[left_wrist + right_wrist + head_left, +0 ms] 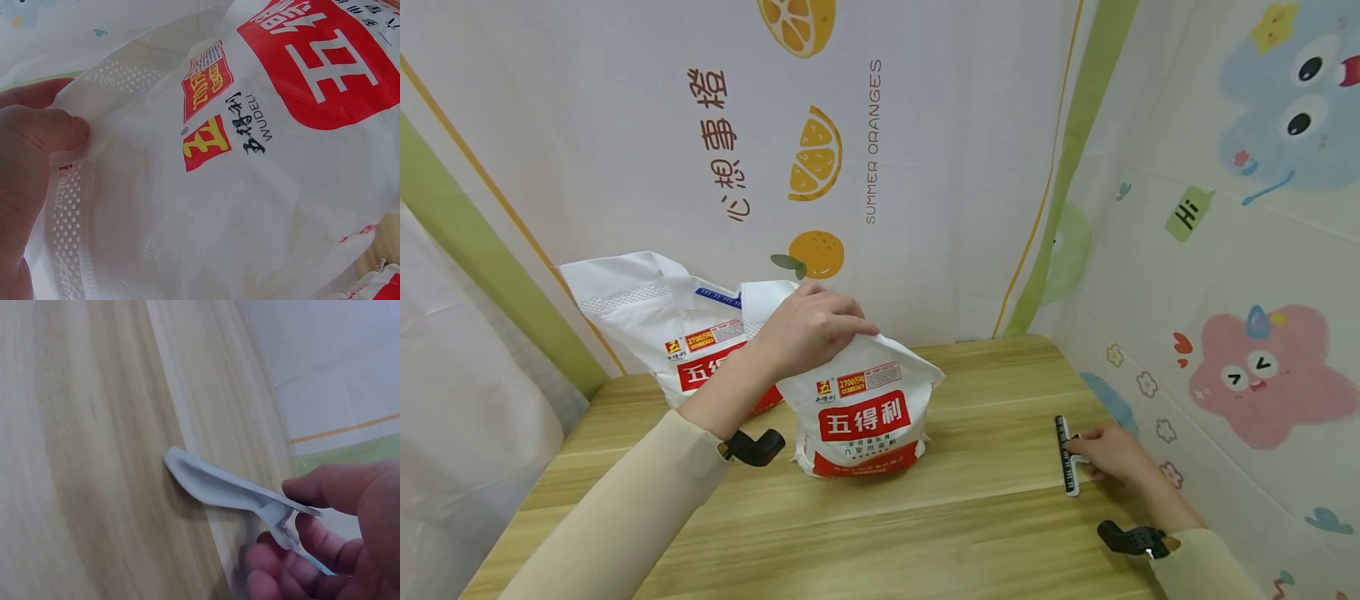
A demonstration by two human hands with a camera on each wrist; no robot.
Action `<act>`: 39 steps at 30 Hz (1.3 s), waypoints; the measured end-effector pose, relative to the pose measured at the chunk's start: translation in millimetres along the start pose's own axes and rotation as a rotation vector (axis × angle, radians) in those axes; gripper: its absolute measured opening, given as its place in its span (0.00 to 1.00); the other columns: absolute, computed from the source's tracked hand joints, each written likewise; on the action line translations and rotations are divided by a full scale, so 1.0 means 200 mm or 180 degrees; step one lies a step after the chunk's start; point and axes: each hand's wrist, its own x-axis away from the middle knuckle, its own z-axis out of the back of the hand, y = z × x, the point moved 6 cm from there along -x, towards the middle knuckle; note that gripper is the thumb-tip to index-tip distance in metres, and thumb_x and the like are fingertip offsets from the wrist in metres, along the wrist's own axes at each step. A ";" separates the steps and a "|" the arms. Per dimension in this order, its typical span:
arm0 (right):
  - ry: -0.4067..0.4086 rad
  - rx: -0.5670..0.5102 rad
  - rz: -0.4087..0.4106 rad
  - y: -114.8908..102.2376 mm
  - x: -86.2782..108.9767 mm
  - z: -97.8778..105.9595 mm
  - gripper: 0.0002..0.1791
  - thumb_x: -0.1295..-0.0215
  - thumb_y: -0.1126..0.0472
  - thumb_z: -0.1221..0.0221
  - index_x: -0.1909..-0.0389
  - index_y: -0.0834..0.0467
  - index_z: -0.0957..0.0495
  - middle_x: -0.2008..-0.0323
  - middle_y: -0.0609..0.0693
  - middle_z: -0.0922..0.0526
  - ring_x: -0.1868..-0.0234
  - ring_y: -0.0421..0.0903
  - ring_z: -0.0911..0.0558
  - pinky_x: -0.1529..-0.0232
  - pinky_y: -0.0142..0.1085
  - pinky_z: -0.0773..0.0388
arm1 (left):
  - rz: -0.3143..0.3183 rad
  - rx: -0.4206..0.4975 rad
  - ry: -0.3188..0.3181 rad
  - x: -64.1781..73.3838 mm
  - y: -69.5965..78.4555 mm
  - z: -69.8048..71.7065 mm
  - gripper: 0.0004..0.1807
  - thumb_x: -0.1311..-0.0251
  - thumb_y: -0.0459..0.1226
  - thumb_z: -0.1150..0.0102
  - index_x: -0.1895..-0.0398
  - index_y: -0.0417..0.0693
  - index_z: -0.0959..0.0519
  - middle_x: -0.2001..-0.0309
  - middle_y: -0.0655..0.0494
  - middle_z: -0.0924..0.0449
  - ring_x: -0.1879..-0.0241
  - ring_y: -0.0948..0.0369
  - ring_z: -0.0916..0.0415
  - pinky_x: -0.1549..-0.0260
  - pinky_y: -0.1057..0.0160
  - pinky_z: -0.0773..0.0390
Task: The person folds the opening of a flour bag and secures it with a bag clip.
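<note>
In the head view a white flour bag (865,417) with red labels stands upright mid-table. My left hand (812,325) pinches its top edge; the left wrist view shows the thumb (72,133) pressed on the white plastic beside a dotted band. Far to the right, my right hand (1108,452) holds a white bag clip (1066,458) with a black strip along its face. Thumb and fingers grip the clip's handle end in the right wrist view, and its long white bar (212,487) slants close over the wood.
Behind and left of the held bag stands a second flour bag (658,333), with a blue strip (718,297) across its upper part. A printed curtain (940,208) hangs behind the wooden table (985,533), and a cartoon-printed sheet (1247,275) borders its right side.
</note>
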 end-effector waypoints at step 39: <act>0.0611 -0.1441 0.0613 -0.31 0.11 0.20 0.37 0.18 0.51 0.36 0.24 0.73 0.32 0.60 0.26 0.17 0.58 0.26 0.15 0.52 0.24 0.14 | 0.0016 -0.0007 0.0005 0.00 0.00 0.00 0.13 0.37 0.32 0.21 0.50 0.54 0.05 0.56 0.55 0.07 0.53 0.54 0.10 0.48 0.50 0.18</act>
